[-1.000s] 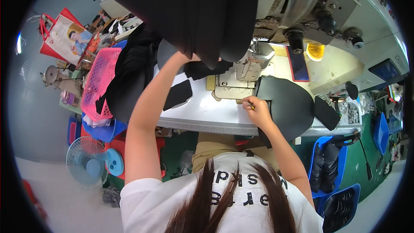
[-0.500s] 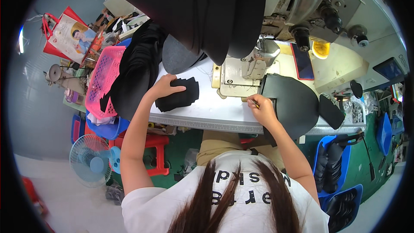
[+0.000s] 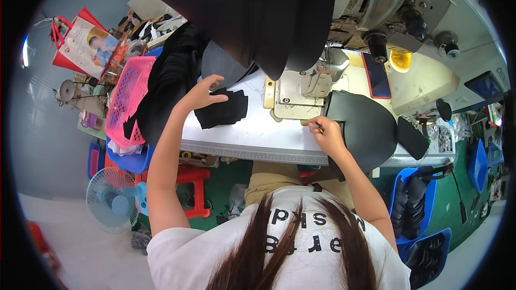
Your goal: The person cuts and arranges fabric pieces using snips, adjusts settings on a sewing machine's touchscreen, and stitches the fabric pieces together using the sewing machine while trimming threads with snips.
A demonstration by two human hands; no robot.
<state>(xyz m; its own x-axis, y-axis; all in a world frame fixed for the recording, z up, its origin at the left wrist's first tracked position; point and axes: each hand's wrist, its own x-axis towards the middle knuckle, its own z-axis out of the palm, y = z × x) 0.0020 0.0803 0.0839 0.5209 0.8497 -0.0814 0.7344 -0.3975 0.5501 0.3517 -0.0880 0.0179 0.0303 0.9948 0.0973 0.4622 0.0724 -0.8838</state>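
My left hand (image 3: 204, 92) rests on a small stack of black fabric pieces (image 3: 223, 108) lying on the white sewing table (image 3: 252, 137), fingers spread over its left edge. My right hand (image 3: 324, 133) is closed on a small thin tool and presses against a large rounded black fabric piece (image 3: 363, 129) at the table's right. Between the hands stands the sewing machine (image 3: 301, 94). A wide black cloth (image 3: 252, 11) hangs over the top of the view.
A pink plastic basket (image 3: 126, 99) and a heap of black cloth (image 3: 166, 83) stand at the left. Below them are a red stool (image 3: 196, 190) and a small blue fan (image 3: 113, 198). Blue bins of black pieces (image 3: 416, 209) stand at the right.
My left hand has come down from the hanging black cloth to the stack of black pieces on the table and shifted it slightly. My right hand has stayed at the large black piece.
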